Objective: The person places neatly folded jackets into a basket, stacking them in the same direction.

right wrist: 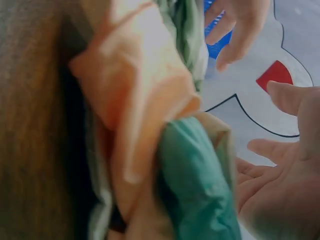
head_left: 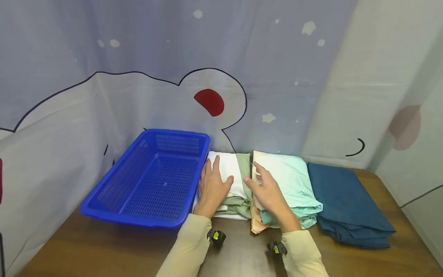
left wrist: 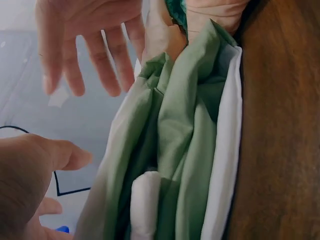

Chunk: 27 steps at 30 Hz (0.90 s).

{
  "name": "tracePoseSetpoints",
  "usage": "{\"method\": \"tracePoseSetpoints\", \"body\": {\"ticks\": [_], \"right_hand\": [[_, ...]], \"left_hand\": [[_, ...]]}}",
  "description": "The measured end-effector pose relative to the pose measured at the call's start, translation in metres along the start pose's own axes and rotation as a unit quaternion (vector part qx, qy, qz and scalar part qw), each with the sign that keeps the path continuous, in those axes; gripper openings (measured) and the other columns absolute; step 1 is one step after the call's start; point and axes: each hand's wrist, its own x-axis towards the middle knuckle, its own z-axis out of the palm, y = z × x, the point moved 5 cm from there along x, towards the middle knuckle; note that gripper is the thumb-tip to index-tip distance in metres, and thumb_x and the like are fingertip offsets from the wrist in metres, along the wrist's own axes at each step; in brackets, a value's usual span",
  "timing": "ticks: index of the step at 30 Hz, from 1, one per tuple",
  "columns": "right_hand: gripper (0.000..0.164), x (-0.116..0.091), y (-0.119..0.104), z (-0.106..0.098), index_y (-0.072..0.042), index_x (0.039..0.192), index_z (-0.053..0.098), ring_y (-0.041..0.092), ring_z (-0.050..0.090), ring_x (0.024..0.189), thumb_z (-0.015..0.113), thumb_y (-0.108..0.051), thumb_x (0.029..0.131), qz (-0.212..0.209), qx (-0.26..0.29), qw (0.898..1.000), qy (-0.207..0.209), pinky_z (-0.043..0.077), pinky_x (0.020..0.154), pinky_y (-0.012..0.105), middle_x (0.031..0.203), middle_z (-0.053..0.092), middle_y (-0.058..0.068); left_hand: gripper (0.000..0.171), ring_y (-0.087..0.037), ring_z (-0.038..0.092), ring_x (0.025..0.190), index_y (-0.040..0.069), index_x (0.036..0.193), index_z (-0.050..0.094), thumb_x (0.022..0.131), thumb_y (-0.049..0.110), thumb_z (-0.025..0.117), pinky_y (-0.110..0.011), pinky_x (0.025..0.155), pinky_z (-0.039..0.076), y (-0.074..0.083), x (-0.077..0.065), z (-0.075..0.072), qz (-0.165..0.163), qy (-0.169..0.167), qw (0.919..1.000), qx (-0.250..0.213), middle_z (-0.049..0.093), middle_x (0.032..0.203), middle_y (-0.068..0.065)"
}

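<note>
In the head view a folded white and green cloth bundle [head_left: 229,169] lies beside the basket, its layered green folds [left wrist: 185,130] facing the near side. Over its left part is my left hand [head_left: 212,186], fingers spread and holding nothing. My right hand [head_left: 268,189] hovers at the gap between this bundle and a folded mint and peach one [head_left: 287,177], thumb and fingers apart. In the right wrist view, peach cloth [right wrist: 145,100] and a teal roll [right wrist: 197,175] show at the second bundle's near edge.
A blue plastic basket [head_left: 138,220] with perforated walls stands at the left, nothing inside it. At the right lies a folded dark blue cloth [head_left: 346,200]. All rest on a brown wooden table [head_left: 114,250], with a printed curtain [head_left: 155,100] hanging behind.
</note>
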Motion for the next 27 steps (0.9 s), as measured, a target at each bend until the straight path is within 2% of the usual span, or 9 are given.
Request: {"method": "tracePoseSetpoints", "body": {"ticks": [5,10,18,24,27], "right_hand": [[0.068,0.001,0.001,0.005,-0.007,0.164,0.039,0.044,0.059,0.131,0.063,-0.036,0.108,-0.017,-0.031,0.999,-0.003,0.048,0.104,0.061,0.158,0.045,0.027],[0.064,0.0,-0.001,0.008,-0.007,0.162,0.043,0.04,0.065,0.122,0.064,-0.033,0.108,-0.027,-0.024,0.999,-0.006,0.052,0.099,0.058,0.154,0.049,0.026],[0.065,0.005,0.008,0.017,0.0,0.159,0.045,0.045,0.059,0.125,0.066,-0.031,0.106,-0.019,-0.087,0.995,-0.039,0.046,0.105,0.06,0.138,0.058,0.032],[0.066,0.009,0.015,0.02,-0.001,0.161,0.042,0.047,0.058,0.129,0.065,-0.028,0.105,0.012,-0.073,0.995,-0.063,0.045,0.107,0.061,0.147,0.053,0.034],[0.068,0.012,0.019,0.021,0.0,0.162,0.04,0.048,0.058,0.129,0.064,-0.027,0.105,0.023,-0.072,0.995,-0.073,0.045,0.107,0.062,0.148,0.051,0.035]], "left_hand": [[0.084,-0.049,0.034,0.15,0.007,0.162,0.043,0.088,0.025,0.078,-0.067,0.112,0.037,-0.007,-0.001,0.003,-0.027,-0.003,0.9996,0.009,0.036,0.162,-0.032],[0.084,-0.049,0.031,0.152,0.008,0.162,0.043,0.087,0.024,0.077,-0.063,0.116,0.034,-0.013,-0.002,0.007,-0.051,-0.012,0.9985,0.014,0.033,0.164,-0.031],[0.079,-0.052,0.042,0.142,0.01,0.161,0.047,0.089,0.025,0.076,-0.058,0.113,0.038,-0.019,-0.004,0.009,-0.065,-0.011,0.9976,0.02,0.039,0.159,-0.03],[0.082,-0.054,0.05,0.133,0.009,0.163,0.043,0.091,0.032,0.075,-0.06,0.107,0.042,-0.021,-0.006,0.012,-0.096,-0.031,0.9944,0.034,0.046,0.147,-0.038],[0.083,-0.054,0.053,0.129,0.01,0.163,0.043,0.091,0.035,0.074,-0.06,0.104,0.045,-0.02,-0.008,0.013,-0.1,-0.034,0.9932,0.049,0.05,0.141,-0.039]]}}
